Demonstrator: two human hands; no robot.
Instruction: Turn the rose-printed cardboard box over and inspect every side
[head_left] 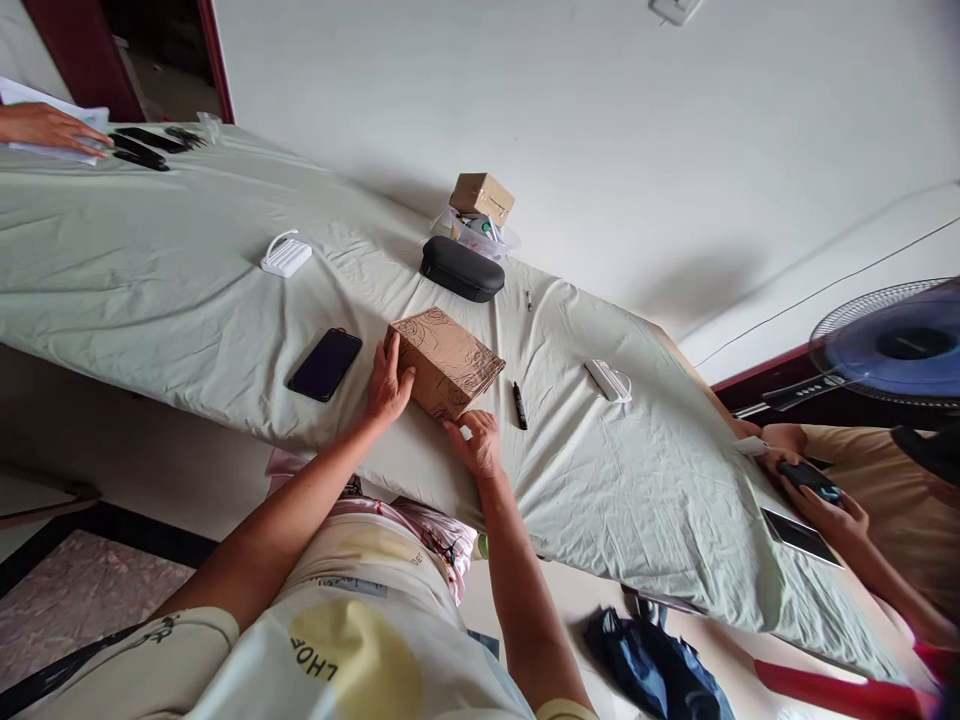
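In the head view, the box (pixel 442 365), brown with dark line drawings, lies on the cloth-covered tabletop (pixel 660 450), just ahead of the person, and is the centre of the clock here. The left hand (pixel 388 388) is at its 8 o'clock, thumb and fingers spread, touching the box's left end and near side. The right hand (pixel 477 443) is at 5 o'clock, thumb and fingers curled at the near right corner; I cannot tell whether they pinch it. The pen (pixel 520 405) lies at 4 o'clock, near the right hand, and the dark phone (pixel 325 364) at 9 o'clock, near the left hand. At 12 o'clock is the black case (pixel 463 268), with the clear tub (pixel 504 243) behind it and the small carton (pixel 481 198) above that. 2 white blocks lie well apart: the corded block (pixel 286 257) at 10 o'clock and the looped block (pixel 609 381) at 3. Farther out at 10 o'clock, a co-worker's hand (pixel 56 130) is beside black items (pixel 139 150); at 4 o'clock another co-worker holds a dark device (pixel 810 480) near the pale phone (pixel 802 537). The fan (pixel 911 340) stands at 3 o'clock.
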